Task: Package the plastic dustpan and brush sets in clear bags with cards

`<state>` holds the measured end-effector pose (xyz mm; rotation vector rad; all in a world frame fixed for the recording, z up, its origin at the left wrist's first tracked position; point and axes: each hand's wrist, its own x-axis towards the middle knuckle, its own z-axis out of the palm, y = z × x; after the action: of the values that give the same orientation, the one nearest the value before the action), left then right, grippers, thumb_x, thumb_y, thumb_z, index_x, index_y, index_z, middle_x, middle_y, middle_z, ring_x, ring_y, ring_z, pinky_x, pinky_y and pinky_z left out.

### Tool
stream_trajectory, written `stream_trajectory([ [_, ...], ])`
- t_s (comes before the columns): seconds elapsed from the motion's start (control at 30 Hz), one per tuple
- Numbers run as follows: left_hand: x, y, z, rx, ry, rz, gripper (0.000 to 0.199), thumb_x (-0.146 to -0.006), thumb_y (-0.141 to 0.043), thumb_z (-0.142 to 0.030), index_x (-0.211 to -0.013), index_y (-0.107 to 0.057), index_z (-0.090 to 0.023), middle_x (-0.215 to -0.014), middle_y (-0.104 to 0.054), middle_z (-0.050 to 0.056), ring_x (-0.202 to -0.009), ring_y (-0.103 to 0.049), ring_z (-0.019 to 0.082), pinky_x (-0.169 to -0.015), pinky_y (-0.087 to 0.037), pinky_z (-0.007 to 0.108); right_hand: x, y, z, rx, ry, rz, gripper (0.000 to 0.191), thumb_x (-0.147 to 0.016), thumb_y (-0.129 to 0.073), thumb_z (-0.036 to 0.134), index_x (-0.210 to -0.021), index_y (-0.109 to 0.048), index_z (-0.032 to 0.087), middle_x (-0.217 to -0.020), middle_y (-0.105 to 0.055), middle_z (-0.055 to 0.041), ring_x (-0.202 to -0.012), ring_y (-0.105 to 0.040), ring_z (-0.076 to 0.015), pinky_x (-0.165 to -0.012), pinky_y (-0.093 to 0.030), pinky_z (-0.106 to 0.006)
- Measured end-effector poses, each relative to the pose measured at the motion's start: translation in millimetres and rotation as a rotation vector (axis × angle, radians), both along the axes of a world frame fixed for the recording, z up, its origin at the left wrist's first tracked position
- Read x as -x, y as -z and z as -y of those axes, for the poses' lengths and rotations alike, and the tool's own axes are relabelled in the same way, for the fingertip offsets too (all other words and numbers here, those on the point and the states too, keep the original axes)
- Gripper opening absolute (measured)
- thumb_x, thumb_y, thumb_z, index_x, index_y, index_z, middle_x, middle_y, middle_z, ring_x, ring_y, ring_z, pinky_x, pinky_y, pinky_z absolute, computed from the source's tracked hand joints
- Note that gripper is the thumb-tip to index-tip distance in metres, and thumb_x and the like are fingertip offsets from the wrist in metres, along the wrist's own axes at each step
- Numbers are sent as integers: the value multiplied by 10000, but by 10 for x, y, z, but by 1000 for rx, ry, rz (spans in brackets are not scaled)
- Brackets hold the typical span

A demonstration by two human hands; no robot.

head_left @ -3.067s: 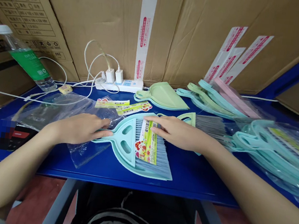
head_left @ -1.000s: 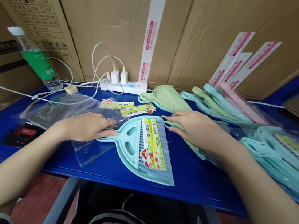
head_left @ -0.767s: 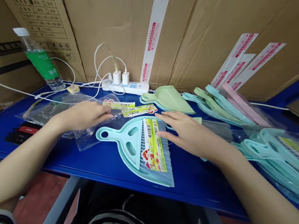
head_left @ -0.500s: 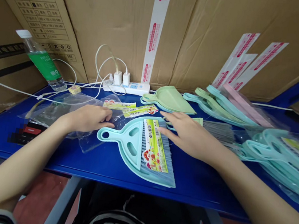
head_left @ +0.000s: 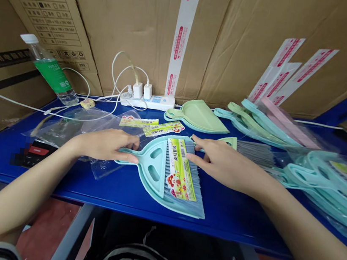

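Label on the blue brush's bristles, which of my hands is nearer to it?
Right. Your right hand is beside the label at its right edge, contact unclear; your left hand is farther, off to its left, at the handle end of the blue brush.

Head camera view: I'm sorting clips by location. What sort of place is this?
Probably a makeshift workspace or stockroom: a blue table backed by large cardboard boxes, with bagged dustpan sets on it.

Head-worn view, facing forward, downward (near)
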<state>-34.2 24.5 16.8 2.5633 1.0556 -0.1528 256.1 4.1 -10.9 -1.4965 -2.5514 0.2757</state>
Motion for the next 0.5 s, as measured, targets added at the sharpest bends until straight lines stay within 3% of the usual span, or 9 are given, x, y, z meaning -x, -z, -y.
stream_trajectory([
  [0.1, -16, -3, -1, 125, 79, 41, 464, -942, -404, -614, -757, -482, -196, -678, -484, -18, -593, -439, 129, -562, -338, 249, 7, -27, -6, 157, -3, -94, 697, -928, -431, 492, -1491, -410, 81, -1246, -672, -208, -937, -701, -313, -804, -570, -448],
  [0.23, -17, -33, 12, 211, 97, 63, 424, -908, -500, -593, -759, -487, -196, -659, -461, -32, -592, -424, 123, -544, -321, 241, -8, 6, -67, 275, -77, -318, 787, -912, -466, 480, -1585, -202, 170, -1206, -689, -155, -815, -701, -228, -772, -589, -396],
  [0.37, 5, -17, 16, 172, 96, 44, 309, -904, -521, -471, -775, -497, -192, -663, -463, -41, -590, -408, 116, -557, -329, 239, -53, 87, -165, 371, -91, -467, 818, -915, -488, 471, -1600, -105, 239, -1240, -649, -124, -810, -699, -191, -779, -608, -375],
  [0.5, 56, 23, -4, 50, 76, 29, 261, -901, -523, -433, -813, -525, -186, -710, -530, -29, -631, -464, 120, -601, -376, 228, -42, 110, -192, 442, -4, -521, 825, -930, -489, 435, -1602, -44, 256, -1328, -579, -148, -775, -709, -171, -787, -619, -362],
])
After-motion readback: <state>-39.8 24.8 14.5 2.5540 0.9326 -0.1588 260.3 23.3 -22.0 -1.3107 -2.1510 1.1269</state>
